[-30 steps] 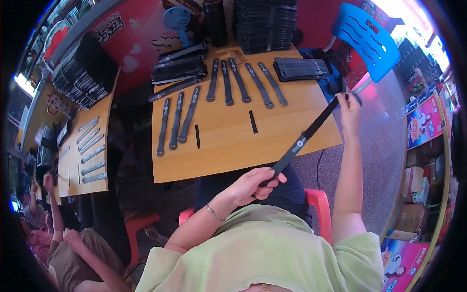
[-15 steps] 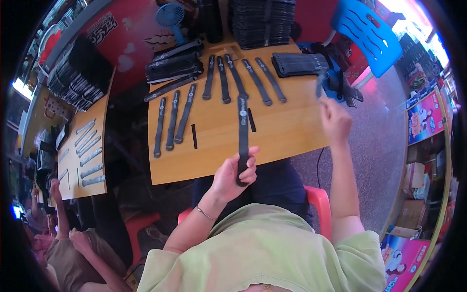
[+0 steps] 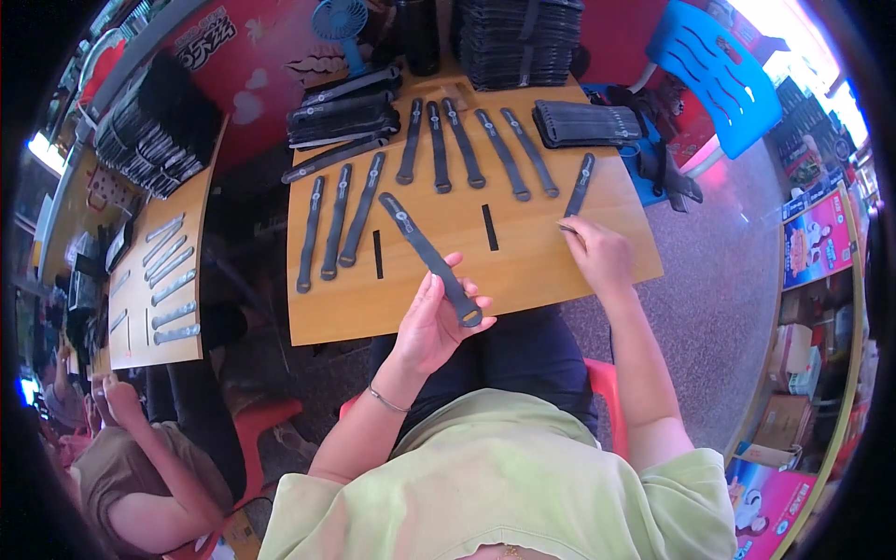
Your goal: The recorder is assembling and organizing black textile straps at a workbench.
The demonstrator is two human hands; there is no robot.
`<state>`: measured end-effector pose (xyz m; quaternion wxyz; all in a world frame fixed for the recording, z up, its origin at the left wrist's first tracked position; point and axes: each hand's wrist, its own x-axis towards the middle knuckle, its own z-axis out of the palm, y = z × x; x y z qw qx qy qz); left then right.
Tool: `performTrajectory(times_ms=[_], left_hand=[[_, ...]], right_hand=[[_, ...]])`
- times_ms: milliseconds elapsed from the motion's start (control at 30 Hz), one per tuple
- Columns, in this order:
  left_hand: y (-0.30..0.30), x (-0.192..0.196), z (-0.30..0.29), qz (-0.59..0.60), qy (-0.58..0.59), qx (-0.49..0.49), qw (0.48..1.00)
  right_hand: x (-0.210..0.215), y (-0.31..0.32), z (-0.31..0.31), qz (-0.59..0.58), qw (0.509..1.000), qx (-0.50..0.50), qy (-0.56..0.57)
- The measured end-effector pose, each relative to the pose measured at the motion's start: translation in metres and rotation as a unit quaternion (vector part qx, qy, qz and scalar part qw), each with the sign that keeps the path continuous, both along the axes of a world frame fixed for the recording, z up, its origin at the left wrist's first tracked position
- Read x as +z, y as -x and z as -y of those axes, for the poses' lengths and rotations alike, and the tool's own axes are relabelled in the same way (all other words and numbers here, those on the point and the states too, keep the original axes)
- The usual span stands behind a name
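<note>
Wooden table (image 3: 523, 271), dark straps in rows at its far side. My left hand (image 3: 431, 322) pinches one long strap (image 3: 425, 252) by its near end, angled far-left for laying. My right hand (image 3: 597, 254) curls on another strap's (image 3: 579, 187) near tip, keeping it flat.

Matt black strap (image 3: 425, 252), smooth wooden table (image 3: 523, 261)

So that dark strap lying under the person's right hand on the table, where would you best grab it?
Probably at its near end, coming from above. The strap lies flat on the wooden table, running away from the person, and the right hand already rests at that near tip, so a fingertip pinch there could peel it up.
</note>
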<state>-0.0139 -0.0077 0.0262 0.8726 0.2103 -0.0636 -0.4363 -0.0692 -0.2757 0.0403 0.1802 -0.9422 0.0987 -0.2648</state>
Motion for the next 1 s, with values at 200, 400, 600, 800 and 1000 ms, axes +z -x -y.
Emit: performTrajectory(times_ms=[200,400,600,800,1000], left_hand=[[-0.001,0.003,0.001,0.032,-0.043,0.026,0.998],[-0.002,-0.003,-0.001,0.024,-0.038,0.033,0.998],[-0.004,-0.008,-0.001,0.037,-0.021,0.026,0.999],[-0.005,-0.017,-0.001,0.04,-0.027,0.064,0.997],[-0.007,-0.018,0.0,0.052,-0.043,0.115,0.991]], right_hand=[[0.002,-0.01,-0.006,-0.078,0.996,-0.024,-0.035],[-0.003,-0.003,-0.005,-0.09,0.996,-0.011,0.023],[-0.004,0.001,0.0,-0.055,0.998,-0.029,0.016],[0.032,0.002,-0.053,0.047,0.99,0.09,-0.1],[0.03,0.01,-0.097,-0.019,0.965,0.213,-0.151]])
